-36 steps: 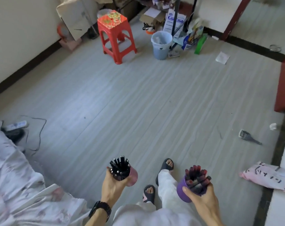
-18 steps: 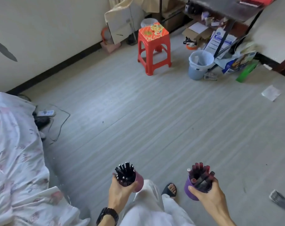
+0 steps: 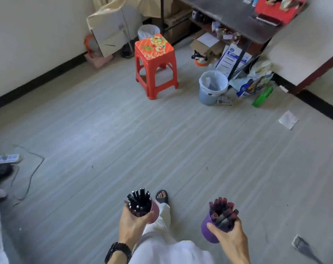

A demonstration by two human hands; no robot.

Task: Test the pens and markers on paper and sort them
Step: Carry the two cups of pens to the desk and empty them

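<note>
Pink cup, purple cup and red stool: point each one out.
pink cup (image 3: 155,211): head view, its bare right wall.
purple cup (image 3: 209,236): head view, its lower left wall.
red stool (image 3: 154,47): head view, its patterned seat.

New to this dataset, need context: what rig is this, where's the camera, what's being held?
There is no robot here: a person works bare-handed. The single camera sits on their head, looking forward and down, so the hands enter from the bottom edge. The left hand grips a pink cup of black pens. The right hand grips a purple cup of dark red markers. Below them is a grey floor, with a red stool, a lined bin and a paper scrap on it.
</note>
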